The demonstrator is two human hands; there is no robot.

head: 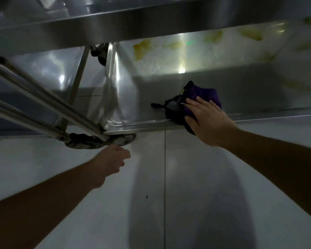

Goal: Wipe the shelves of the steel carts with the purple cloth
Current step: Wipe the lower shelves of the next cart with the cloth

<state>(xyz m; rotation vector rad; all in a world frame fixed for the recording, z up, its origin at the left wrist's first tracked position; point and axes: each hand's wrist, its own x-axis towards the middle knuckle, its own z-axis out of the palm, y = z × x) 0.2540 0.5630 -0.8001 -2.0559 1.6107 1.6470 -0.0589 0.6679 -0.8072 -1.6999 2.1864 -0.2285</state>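
The purple cloth (203, 97) lies bunched on the lower shelf (169, 83) of the steel cart, at its front rim (144, 127). My right hand (205, 119) lies flat on the cloth with straight fingers, pressing it against the shelf. Part of the cloth hangs over the rim under my palm. My left hand (111, 162) hovers over the floor just below the cart's front left corner, fingers loosely curled and holding nothing. Yellowish smears (142, 48) mark the far part of the shelf.
The cart's upper shelf (115, 27) juts out overhead. Steel tubes (43, 105) run diagonally at the left down to a caster wheel (90, 141) at the corner. Pale floor tiles (151, 203) fill the foreground.
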